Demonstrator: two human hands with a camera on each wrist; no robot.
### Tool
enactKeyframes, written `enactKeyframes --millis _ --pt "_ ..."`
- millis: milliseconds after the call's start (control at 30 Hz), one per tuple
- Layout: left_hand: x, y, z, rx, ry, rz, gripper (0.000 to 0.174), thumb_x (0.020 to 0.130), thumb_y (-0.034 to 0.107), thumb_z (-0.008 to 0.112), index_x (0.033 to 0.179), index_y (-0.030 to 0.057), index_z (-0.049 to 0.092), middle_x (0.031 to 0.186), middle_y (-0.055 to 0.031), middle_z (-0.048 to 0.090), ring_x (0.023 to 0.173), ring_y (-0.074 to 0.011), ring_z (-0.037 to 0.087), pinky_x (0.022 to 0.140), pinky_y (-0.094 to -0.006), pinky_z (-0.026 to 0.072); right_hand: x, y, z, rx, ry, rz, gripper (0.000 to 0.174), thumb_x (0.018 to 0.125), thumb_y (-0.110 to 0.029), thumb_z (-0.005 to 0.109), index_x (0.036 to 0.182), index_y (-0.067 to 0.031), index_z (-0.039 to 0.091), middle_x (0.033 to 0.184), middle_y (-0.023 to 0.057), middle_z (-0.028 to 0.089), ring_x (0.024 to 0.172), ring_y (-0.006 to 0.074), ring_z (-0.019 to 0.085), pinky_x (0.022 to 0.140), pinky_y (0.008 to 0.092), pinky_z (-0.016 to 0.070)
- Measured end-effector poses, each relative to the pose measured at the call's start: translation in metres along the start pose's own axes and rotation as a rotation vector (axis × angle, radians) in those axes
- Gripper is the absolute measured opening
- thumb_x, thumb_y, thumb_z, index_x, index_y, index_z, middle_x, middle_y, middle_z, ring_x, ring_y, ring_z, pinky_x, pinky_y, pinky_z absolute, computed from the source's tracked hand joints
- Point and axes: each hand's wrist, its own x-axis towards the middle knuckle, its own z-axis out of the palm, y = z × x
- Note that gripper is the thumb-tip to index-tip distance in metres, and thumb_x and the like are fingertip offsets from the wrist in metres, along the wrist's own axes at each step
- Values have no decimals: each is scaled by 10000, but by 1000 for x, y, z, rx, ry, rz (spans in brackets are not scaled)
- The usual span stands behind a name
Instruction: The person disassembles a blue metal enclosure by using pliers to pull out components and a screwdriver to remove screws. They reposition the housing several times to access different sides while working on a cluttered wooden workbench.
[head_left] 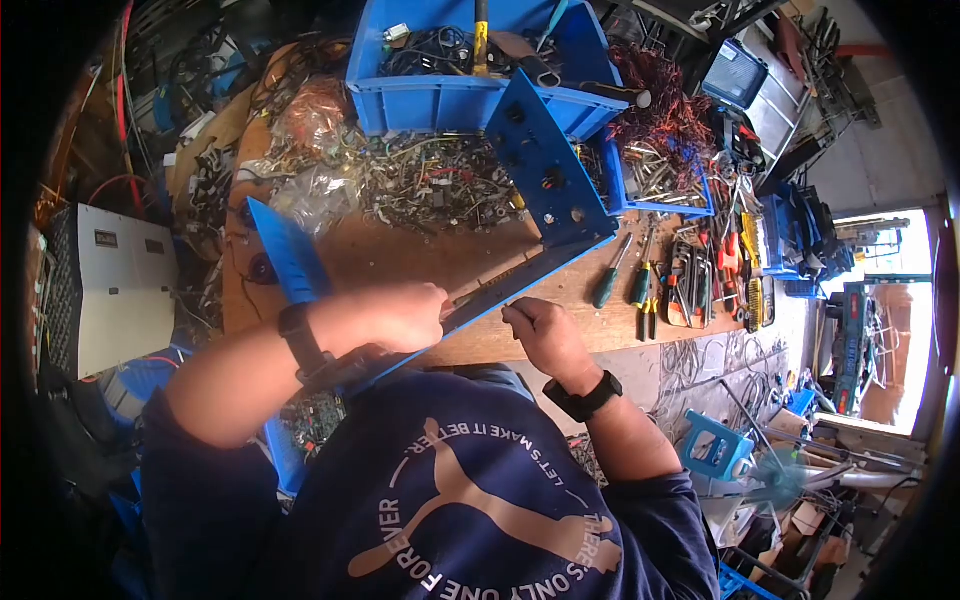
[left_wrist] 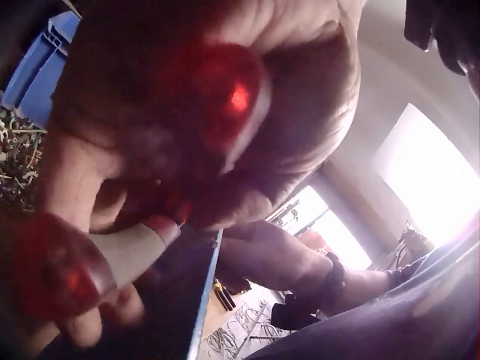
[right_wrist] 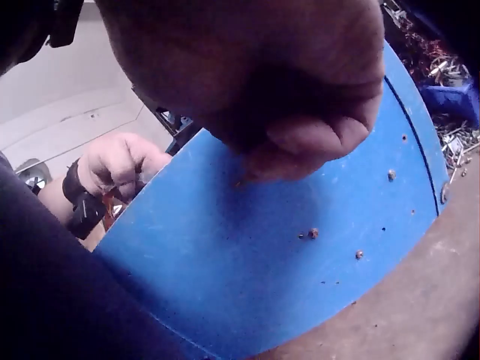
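A blue sheet-metal panel (head_left: 480, 300) with bent-up ends stands tilted at the bench's front edge, between the hands. My left hand (head_left: 400, 315) reaches over its inner side and, in the left wrist view, wraps round pliers with red-and-cream handles (left_wrist: 135, 251); their tips are hidden. On the outer face, my right hand (head_left: 548, 335) is curled with its fingertips at a small brass-coloured screw (right_wrist: 238, 182), which they seem to pinch. Several rusty screw ends (right_wrist: 313, 234) stick out of that face. The far end plate (head_left: 550, 160) has several holes and small fittings.
Loose electronic scrap (head_left: 430, 185) covers the back of the bench, before a large blue bin (head_left: 420, 105) of cables. Screwdrivers (head_left: 605, 285) and small pliers (head_left: 648, 320) lie to the right, beside a hex key set (head_left: 690, 285). A blue tray (head_left: 665, 208) holds metal pieces.
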Motion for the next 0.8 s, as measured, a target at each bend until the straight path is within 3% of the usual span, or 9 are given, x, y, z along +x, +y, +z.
enactKeyframes --millis 100,200,300,400,500,600,700,800 --pt "-4 1 2 -73 74 -20 400 718 55 483 1100 -51 533 891 -232 626 814 -327 628 705 -407 489 0 0 1 21 4 -8 213 859 -188 557 790 9 597 789 223 596 766 417 567 651 446 451" --pt "6 -12 10 -28 245 91 380 722 46 488 1085 -53 536 901 -240 623 835 -337 624 739 -403 485 0 -1 0 40 -17 16 213 860 -192 555 801 7 603 788 222 599 767 414 569 653 442 452" --pt "3 -11 9 -111 284 78 361 724 51 503 1068 -52 541 930 -235 624 845 -355 618 755 -400 482 -1 -1 0 67 -28 54 217 863 -197 549 812 6 608 785 221 604 766 411 572 652 436 453" --pt "5 -17 14 -105 382 81 316 724 77 530 1013 -52 544 908 -213 631 805 -327 633 707 -382 492 -2 0 1 68 -24 83 222 865 -202 547 818 6 612 781 221 606 762 407 576 650 433 454" --pt "9 -24 18 -159 460 149 259 727 101 542 953 -25 552 810 -170 619 644 -232 625 501 -354 468 -2 6 4 44 16 7 239 885 -214 550 806 0 623 596 86 580 532 158 571 529 303 447" --pt "-6 -14 6 -361 264 -25 218 732 120 543 917 7 552 725 -101 567 508 -132 542 334 -298 336 0 11 6 89 -2 1 244 886 -213 548 799 5 615 586 76 565 530 144 559 522 296 442" --pt "-6 -21 7 -434 259 -52 275 745 200 560 880 -40 540 664 -129 568 413 -191 519 356 -347 380 1 8 5 157 -31 49 243 868 -225 560 812 6 613 705 198 601 658 344 597 598 381 457" --pt "-2 -27 6 -506 235 -44 271 748 199 549 875 -40 539 619 -101 531 402 -177 487 349 -344 368 1 2 2 236 -92 140 257 873 -225 559 794 14 612 641 147 592 562 235 587 552 336 451"
